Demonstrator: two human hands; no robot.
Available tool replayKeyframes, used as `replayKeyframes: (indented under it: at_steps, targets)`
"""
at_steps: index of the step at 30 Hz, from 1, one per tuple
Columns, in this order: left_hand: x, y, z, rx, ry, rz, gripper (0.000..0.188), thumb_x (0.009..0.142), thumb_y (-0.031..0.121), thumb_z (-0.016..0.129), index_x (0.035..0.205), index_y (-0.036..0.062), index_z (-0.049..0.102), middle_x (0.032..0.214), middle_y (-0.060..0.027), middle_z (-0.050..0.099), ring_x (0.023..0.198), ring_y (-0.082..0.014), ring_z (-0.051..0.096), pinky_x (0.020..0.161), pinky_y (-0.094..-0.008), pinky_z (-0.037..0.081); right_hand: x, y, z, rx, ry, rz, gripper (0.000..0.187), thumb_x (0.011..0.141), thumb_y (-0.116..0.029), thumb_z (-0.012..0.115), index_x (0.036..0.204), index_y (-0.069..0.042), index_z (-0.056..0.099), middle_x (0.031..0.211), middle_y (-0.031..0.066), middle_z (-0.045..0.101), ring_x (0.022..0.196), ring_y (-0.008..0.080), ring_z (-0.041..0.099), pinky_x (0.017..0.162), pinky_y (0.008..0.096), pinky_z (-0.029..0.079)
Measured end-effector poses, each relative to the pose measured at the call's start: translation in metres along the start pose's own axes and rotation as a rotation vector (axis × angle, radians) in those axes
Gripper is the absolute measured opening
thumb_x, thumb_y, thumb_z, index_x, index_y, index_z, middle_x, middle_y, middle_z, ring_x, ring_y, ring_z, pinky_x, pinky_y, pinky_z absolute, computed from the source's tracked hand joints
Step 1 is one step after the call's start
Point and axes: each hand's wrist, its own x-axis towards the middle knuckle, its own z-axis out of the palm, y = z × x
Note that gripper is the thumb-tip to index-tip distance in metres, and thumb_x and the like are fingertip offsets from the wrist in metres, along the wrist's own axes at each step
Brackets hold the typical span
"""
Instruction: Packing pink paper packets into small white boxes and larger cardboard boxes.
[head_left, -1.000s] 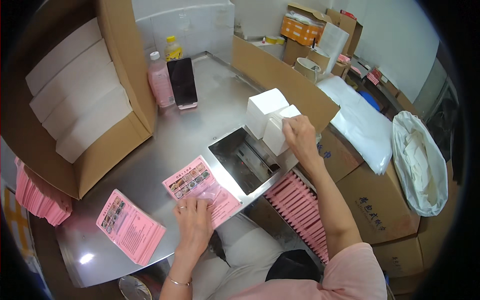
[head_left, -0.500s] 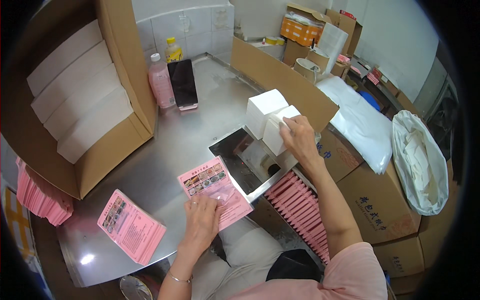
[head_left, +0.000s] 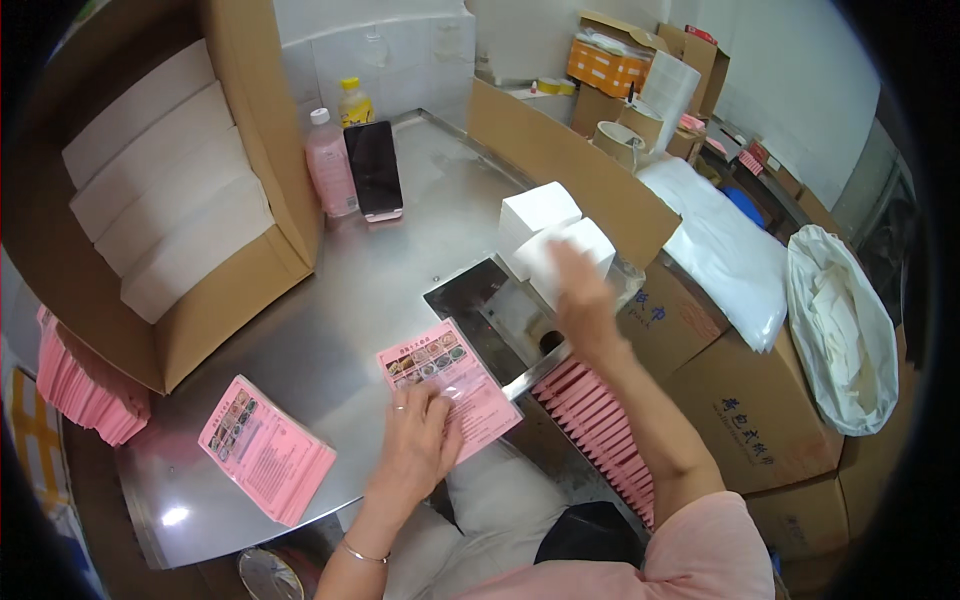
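Note:
A pink printed packet (head_left: 480, 400) with small food pictures lies at the front of the metal table, beside a rectangular opening. My left hand (head_left: 420, 432) has its fingers bent down onto the packet and closed on its near side. Two stacks of white paper napkins (head_left: 540, 212) stand beyond the opening. In front of them my right hand (head_left: 585, 300) is blurred by motion, and a smeared white napkin (head_left: 540, 258) shows at its fingers. To the left lies a thick pile of matching pink packets (head_left: 265, 455).
A large carton (head_left: 215, 310) of white napkin stacks stands at the left. Behind are a pink bottle (head_left: 330, 165), a yellow-capped bottle and a phone (head_left: 374, 170) on a stand. Pink packets (head_left: 600, 420) fill a bin below the table's edge. Cartons (head_left: 770, 420) and white plastic bags are at the right.
My right hand has drawn back from the nearer napkin stack toward me, with a napkin at its fingers. My left hand and the packet have shifted slightly right in the picture.

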Motion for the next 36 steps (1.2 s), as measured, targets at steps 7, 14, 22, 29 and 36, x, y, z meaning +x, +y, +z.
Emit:
replayKeyframes:
  at_steps: [7,14,22,29,36]
  targets:
    - [-0.001,0.009,-0.01,0.342,-0.024,-0.202,0.078,0.063,0.03,0.082,0.132,0.0055,0.054,0.15,-0.025,0.039,0.134,-0.0432,0.04,0.099,-0.0569,0.035,-0.034,-0.106,0.039,0.101,-0.318,-0.405,0.037,0.083,-0.019,0.059,0.113,0.002,0.064,0.109,0.0179,0.062,0.112,0.0319,0.06,0.11,0.0687,0.028]
    - [0.0,0.002,-0.011,0.466,0.05,-0.211,0.063,0.077,0.041,0.072,0.132,0.0123,0.058,0.15,-0.0225,0.038,0.136,-0.0452,0.035,0.102,-0.057,0.028,-0.017,-0.111,0.001,0.462,-0.348,-0.285,0.03,0.072,-0.003,0.062,0.101,0.002,0.063,0.098,0.0165,0.065,0.088,0.0342,0.065,0.092,0.0524,0.047]
    - [0.004,0.004,-0.004,0.591,0.102,-0.298,0.057,0.077,0.05,0.073,0.119,0.0123,0.066,0.126,-0.0192,0.05,0.112,-0.0373,0.045,0.09,-0.0503,0.033,0.011,0.029,-0.015,-0.173,-0.133,0.117,0.03,0.085,-0.017,0.07,0.111,-0.002,0.069,0.094,0.0166,0.061,0.091,0.032,0.058,0.084,0.0462,0.046]
    - [0.006,0.017,-0.015,0.542,-0.102,-0.244,0.048,0.083,0.04,0.069,0.112,0.0032,0.063,0.119,-0.0183,0.057,0.096,-0.0348,0.054,0.079,-0.0472,0.045,0.006,0.031,-0.015,-0.062,-0.081,0.248,0.028,0.086,-0.005,0.063,0.112,-0.002,0.069,0.097,0.0157,0.063,0.098,0.0343,0.059,0.09,0.0437,0.047]
    - [-0.006,0.004,-0.013,0.228,-0.046,-0.123,0.046,0.076,0.019,0.067,0.118,0.0003,0.061,0.105,-0.0201,0.056,0.089,-0.0353,0.057,0.075,-0.0465,0.049,0.0,-0.076,-0.025,-0.016,-0.05,-0.232,0.032,0.089,-0.001,0.055,0.119,0.0,0.067,0.121,0.0168,0.067,0.114,0.0323,0.063,0.103,0.0489,0.043]
